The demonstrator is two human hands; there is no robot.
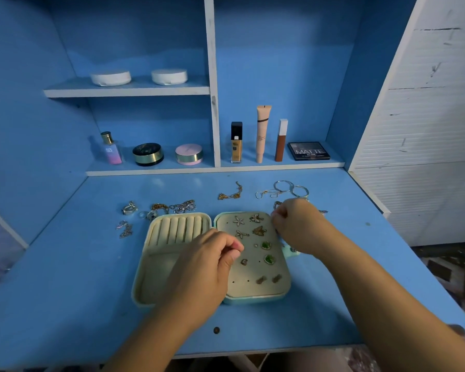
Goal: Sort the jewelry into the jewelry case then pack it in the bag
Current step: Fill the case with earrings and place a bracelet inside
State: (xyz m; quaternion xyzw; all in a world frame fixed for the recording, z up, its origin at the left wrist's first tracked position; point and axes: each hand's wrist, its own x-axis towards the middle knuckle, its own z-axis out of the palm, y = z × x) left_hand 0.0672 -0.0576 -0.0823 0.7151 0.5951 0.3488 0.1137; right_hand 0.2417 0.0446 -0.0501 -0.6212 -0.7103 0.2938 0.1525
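my left hand (208, 260) is hovering over the middle of the open case (255, 298), fingers curled in with thumb and forefinger pinched together; i cannot tell whether anything is sitting between them. the case is lying flat on the blue desk (65, 291), its left half showing ring rolls (179, 229) and its right half a pad (246, 284) carrying 2 starfish studs (238, 220), 2 butterfly studs (256, 217) and 2 green studs (266, 245). my right hand (297, 226) is resting at the case's far right corner, fingers bunched shut; what they are gripping is hidden. beyond it, hoops (290, 187) and a thin chain (265, 194) are lying loose, a gold chain (230, 194) is sitting near the middle, and rings (129, 209) and tangled chains (183, 206) are lying left of the case. farther back, makeup is standing on the shelf (215, 169).
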